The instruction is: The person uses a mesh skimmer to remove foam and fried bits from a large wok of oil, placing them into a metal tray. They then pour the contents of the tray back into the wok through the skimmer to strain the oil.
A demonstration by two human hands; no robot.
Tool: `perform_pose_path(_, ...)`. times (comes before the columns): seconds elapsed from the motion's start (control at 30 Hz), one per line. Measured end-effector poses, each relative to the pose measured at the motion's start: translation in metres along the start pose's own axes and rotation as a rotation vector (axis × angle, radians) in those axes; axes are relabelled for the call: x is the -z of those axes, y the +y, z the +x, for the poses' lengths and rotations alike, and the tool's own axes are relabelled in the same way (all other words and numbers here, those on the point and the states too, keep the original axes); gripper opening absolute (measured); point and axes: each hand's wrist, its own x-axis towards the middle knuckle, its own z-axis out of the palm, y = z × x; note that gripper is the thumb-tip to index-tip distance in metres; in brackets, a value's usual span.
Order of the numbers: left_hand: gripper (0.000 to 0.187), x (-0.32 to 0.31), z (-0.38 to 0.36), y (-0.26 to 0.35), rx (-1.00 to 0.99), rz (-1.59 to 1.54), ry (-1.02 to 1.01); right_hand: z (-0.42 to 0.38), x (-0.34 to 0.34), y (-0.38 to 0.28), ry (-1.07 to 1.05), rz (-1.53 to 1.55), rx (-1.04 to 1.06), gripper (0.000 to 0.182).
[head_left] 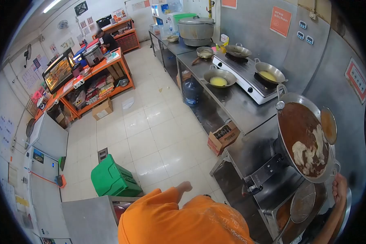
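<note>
My right hand (339, 189) is closed at the far right, beside the loop handle of a large wok (288, 99). It grips the thin handle of a round strainer (328, 125), whose mesh head is at the wok's right rim. Reddish-brown liquid (299, 122) fills the wok, with pale, doughy-looking pieces (307, 154) in its lower part. My left hand (186, 186) hangs over the floor in front of my orange shirt (183, 219); its fingers look curled, and nothing shows in them. Below the wok, a second strainer (303, 203) lies over a metal tray.
Smaller pans with yellow liquid (218, 80) stand on the steel counter and the white gas stove (248, 77). A big lidded pot (196, 30) is farther back. A green bin (114, 177) and a cardboard box (223, 138) sit on the floor. Another person (107, 40) is at the back.
</note>
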Motion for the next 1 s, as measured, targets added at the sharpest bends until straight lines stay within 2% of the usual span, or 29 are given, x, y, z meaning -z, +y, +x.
perform_pose_path(0.1, 0.031, 0.012, 0.000, 0.010, 0.060, -0.039, -0.069, 0.010, -0.006, 0.015, 0.013, 0.018, -0.049, 0.011)
perform_pose_path(0.17, 0.029, 0.011, 0.003, 0.017, -0.015, 0.026, -0.005, 0.022, -0.003, 0.022, 0.001, -0.004, -0.076, 0.010)
perform_pose_path(0.23, 0.029, -0.021, 0.042, -0.008, -0.201, 0.171, -0.088, 0.026, 0.018, 0.026, -0.132, -0.057, 0.029, 0.007)
perform_pose_path(0.27, 0.030, -0.008, 0.026, 0.004, -0.022, -0.027, -0.057, 0.018, 0.028, 0.020, -0.124, -0.081, 0.017, 0.007)
perform_pose_path(0.3, 0.032, 0.002, 0.020, 0.012, -0.002, 0.051, -0.102, 0.014, 0.025, 0.006, -0.094, -0.048, 0.037, 0.006)
perform_pose_path(0.37, 0.033, 0.010, 0.016, 0.015, 0.006, 0.045, -0.093, 0.000, 0.011, -0.012, -0.064, -0.008, 0.066, 0.006)
perform_pose_path(0.4, 0.035, 0.012, 0.016, 0.018, 0.072, -0.025, -0.108, -0.010, 0.003, -0.019, -0.030, 0.035, 0.054, 0.006)
perform_pose_path(0.47, 0.035, 0.013, 0.015, 0.022, 0.058, -0.014, -0.099, -0.011, 0.000, -0.015, 0.006, 0.071, 0.039, 0.006)
perform_pose_path(0.53, 0.035, 0.010, 0.012, 0.025, 0.047, -0.006, -0.096, 0.006, -0.002, 0.015, -0.061, 0.059, 0.033, 0.006)
perform_pose_path(0.63, 0.035, 0.000, 0.019, 0.017, 0.018, -0.052, 0.003, 0.020, 0.003, 0.035, -0.063, -0.040, 0.008, 0.006)
perform_pose_path(0.7, 0.035, -0.008, 0.023, 0.011, -0.035, 0.004, 0.012, 0.022, 0.016, 0.028, -0.039, -0.052, 0.007, 0.007)
perform_pose_path(0.87, 0.033, -0.015, 0.018, 0.006, 0.000, -0.003, -0.014, -0.021, 0.006, -0.021, -0.002, 0.013, 0.062, 0.011)
perform_pose_path(1.0, 0.029, -0.014, 0.016, 0.008, -0.014, 0.025, 0.015, 0.021, 0.007, 0.048, -0.041, -0.016, 0.062, 0.016)
